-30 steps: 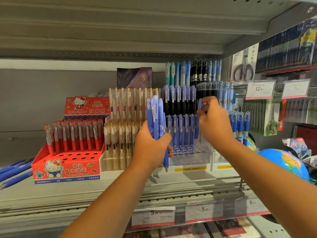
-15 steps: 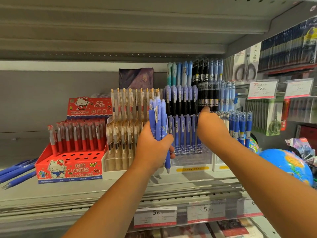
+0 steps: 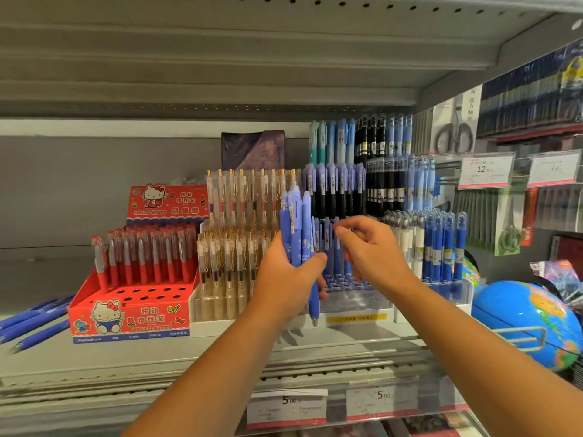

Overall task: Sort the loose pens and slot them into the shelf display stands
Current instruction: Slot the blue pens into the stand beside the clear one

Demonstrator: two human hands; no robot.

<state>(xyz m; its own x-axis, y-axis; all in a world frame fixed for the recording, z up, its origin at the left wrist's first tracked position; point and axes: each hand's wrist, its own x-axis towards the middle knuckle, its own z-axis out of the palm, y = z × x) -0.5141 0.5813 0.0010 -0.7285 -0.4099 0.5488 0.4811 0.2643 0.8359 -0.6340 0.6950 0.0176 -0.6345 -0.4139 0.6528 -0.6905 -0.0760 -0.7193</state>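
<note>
The bundle of blue plastic click pens (image 3: 296,228) stands upright, gripped in the left hand (image 3: 284,279), while the right hand (image 3: 375,250), its last pen now slotted in the clear tiered display stand (image 3: 356,302) behind its fingers (image 3: 342,230), has come back loosely curled and apparently empty, probably for the next.

A blue globe (image 3: 517,316) is sitting at lower right, with a wire rail (image 3: 522,338) running across its front. Packaged scissors (image 3: 454,135) are hanging above it, next to two white price labels (image 3: 485,171). A dark purple box (image 3: 252,149) is standing upright at the back, centre.
</note>
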